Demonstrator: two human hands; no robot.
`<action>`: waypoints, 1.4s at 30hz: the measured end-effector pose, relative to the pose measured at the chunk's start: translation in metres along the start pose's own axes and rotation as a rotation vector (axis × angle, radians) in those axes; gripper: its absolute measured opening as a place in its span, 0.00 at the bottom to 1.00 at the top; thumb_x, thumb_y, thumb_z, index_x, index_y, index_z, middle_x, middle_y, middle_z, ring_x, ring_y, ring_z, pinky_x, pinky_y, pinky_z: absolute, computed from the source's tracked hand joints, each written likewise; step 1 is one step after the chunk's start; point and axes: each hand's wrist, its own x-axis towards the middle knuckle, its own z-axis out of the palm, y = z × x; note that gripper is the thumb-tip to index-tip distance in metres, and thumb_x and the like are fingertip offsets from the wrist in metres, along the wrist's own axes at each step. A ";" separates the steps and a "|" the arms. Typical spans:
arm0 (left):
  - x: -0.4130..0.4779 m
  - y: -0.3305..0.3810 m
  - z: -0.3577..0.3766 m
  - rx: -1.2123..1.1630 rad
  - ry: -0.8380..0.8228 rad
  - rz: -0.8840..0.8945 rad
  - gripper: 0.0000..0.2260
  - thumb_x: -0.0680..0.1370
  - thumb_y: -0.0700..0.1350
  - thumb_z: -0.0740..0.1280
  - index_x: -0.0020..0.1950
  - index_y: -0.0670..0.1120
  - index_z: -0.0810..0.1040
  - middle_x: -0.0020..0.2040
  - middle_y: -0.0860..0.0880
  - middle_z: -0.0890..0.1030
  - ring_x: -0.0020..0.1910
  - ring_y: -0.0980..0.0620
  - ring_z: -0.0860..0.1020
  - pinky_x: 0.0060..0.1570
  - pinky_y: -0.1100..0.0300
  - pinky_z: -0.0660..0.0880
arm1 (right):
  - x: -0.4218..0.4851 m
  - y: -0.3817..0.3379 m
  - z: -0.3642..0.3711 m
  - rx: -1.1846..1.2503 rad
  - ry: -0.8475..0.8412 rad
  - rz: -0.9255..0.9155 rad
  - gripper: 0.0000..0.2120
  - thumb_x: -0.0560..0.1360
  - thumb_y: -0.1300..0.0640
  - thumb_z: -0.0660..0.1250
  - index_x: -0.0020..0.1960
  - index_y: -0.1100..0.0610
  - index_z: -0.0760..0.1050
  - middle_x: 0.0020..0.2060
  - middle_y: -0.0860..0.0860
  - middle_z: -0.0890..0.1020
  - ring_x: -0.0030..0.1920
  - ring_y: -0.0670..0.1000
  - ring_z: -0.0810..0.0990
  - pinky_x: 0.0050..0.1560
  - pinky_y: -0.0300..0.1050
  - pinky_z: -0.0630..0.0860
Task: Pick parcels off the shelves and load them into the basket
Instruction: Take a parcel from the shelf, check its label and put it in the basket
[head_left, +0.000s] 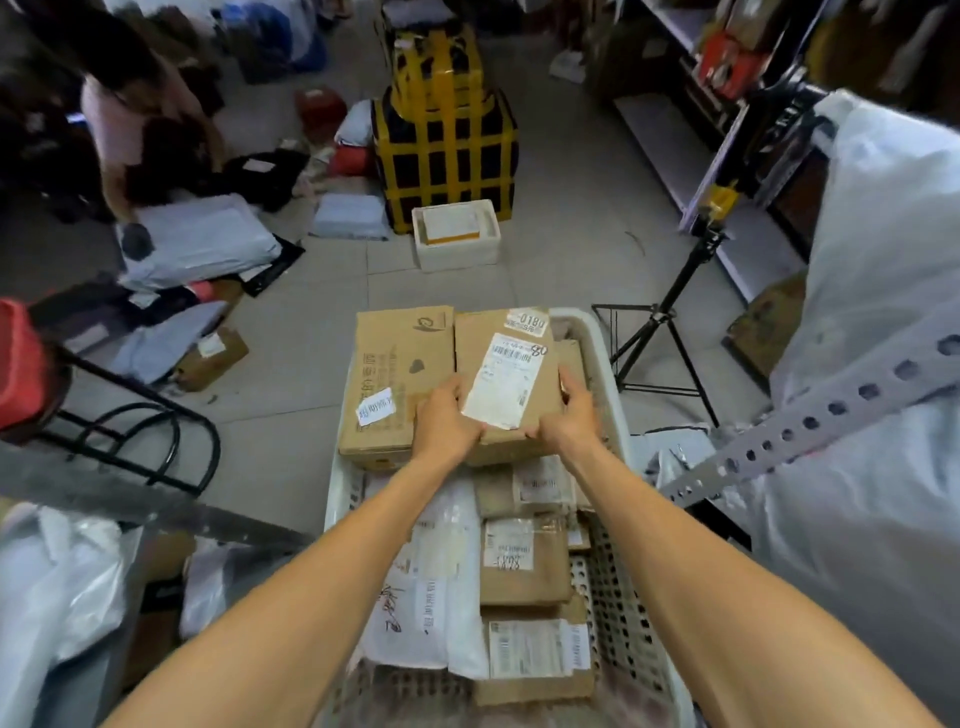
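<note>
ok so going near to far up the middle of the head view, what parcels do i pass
labelled carton → brown parcel → gripped box → white foam box → yellow-strapped bundle

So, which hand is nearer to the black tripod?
Right. The right hand holds the box on the side facing the tripod; the left hand holds its opposite edge, farther from it.

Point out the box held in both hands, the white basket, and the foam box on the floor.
held box (501, 382), head view, on its white shipping label.
white basket (618, 613), head view, on its perforated right wall.
foam box (457, 257), head view, on its front wall.
</note>
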 end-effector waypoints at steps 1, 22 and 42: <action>0.003 -0.002 0.002 0.013 -0.013 0.011 0.27 0.72 0.34 0.71 0.70 0.44 0.70 0.64 0.46 0.77 0.63 0.47 0.74 0.57 0.57 0.73 | 0.002 0.000 0.005 -0.012 0.008 0.017 0.46 0.60 0.68 0.69 0.73 0.43 0.61 0.66 0.56 0.73 0.63 0.58 0.76 0.61 0.58 0.75; -0.036 0.018 -0.040 0.623 -0.287 0.303 0.24 0.74 0.38 0.70 0.70 0.46 0.70 0.63 0.45 0.77 0.59 0.47 0.76 0.56 0.56 0.73 | -0.099 -0.047 0.005 -0.825 0.000 -0.289 0.21 0.76 0.57 0.68 0.67 0.61 0.69 0.61 0.60 0.77 0.60 0.60 0.76 0.58 0.54 0.75; -0.339 0.083 0.060 0.957 -0.668 1.024 0.16 0.70 0.49 0.74 0.53 0.43 0.79 0.46 0.44 0.80 0.46 0.44 0.79 0.45 0.52 0.76 | -0.454 0.049 -0.142 -0.936 0.296 -0.068 0.14 0.76 0.53 0.66 0.58 0.58 0.71 0.43 0.56 0.78 0.38 0.52 0.72 0.35 0.46 0.66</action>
